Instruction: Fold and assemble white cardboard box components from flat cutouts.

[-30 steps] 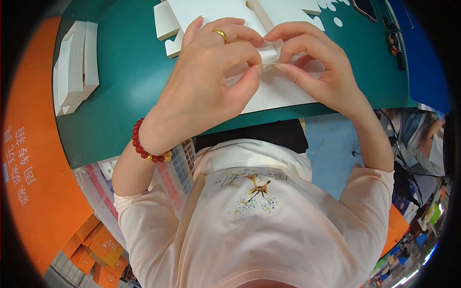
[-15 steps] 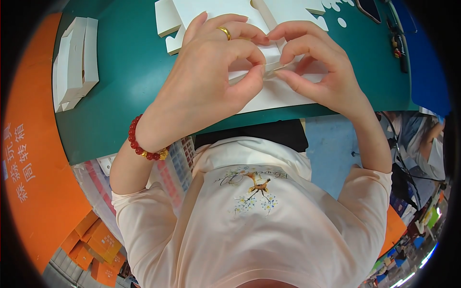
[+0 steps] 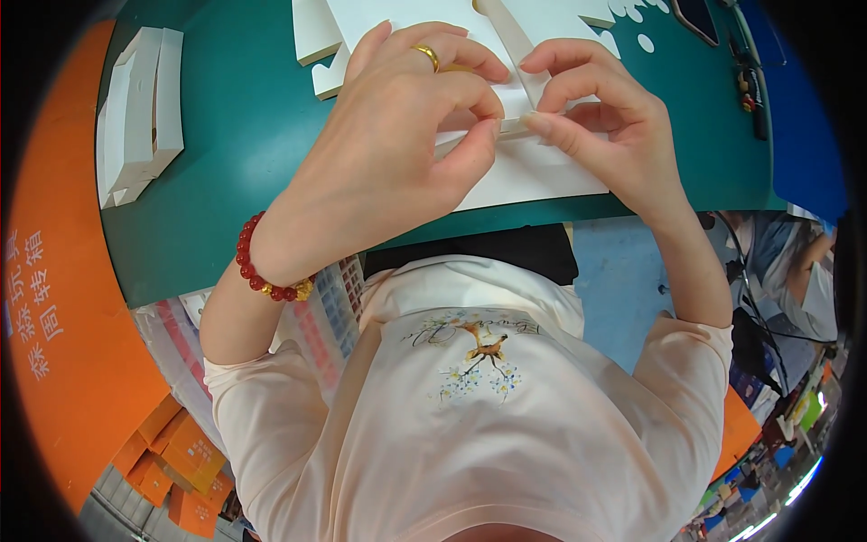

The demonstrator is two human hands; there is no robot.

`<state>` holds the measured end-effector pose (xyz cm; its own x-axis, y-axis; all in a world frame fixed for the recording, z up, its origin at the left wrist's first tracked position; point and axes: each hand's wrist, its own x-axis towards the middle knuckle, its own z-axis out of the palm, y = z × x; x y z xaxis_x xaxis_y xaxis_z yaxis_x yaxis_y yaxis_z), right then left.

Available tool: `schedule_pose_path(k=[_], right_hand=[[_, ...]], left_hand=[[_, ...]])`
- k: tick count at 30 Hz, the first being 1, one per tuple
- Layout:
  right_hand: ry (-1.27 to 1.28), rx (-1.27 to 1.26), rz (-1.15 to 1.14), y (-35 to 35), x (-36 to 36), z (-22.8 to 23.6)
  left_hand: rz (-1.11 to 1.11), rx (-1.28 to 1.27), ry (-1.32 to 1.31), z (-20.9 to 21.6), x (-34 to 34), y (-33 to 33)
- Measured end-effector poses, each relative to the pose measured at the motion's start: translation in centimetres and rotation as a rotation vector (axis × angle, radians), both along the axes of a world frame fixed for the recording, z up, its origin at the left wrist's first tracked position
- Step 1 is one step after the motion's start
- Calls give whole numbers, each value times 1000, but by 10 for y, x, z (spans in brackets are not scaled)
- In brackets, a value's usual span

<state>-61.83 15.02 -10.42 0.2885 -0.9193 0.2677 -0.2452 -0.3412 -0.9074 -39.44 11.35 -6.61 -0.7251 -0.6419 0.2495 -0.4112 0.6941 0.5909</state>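
Observation:
In front of me a sheet of thin white cardboard (image 3: 533,172) lies near the table's front edge, with creased flaps standing up from it. My left hand (image 3: 384,135), with a gold ring and a red bead bracelet, pinches a raised flap between thumb and forefinger. Opposite it, my right hand (image 3: 623,122) has its thumb and fingers closed round the same folded edge. The fingers partly hide the fold. Beyond my hands are more flat white cardboard blanks (image 3: 361,32) with cut-out notches.
At the left edge of the green tabletop (image 3: 244,154) rest some folded white boxes (image 3: 135,126). A phone (image 3: 695,20) and small white scraps (image 3: 645,42) are at the far right. Orange bins (image 3: 63,208) stand left of the table. A person's arm (image 3: 817,257) shows at right.
My right hand has moved slightly right and up along the fold, drawing a little apart from my left. The left hand keeps its pinch almost in place.

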Motion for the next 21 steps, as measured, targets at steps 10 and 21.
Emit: schedule_pose_path(k=[10, 21], right_hand=[[-88, -81, -71, 7, 7, -5], [127, -446, 18, -2, 3, 1]], left_hand=[[-12, -55, -13, 0, -1, 2], [-22, -81, 43, -1, -3, 4]])
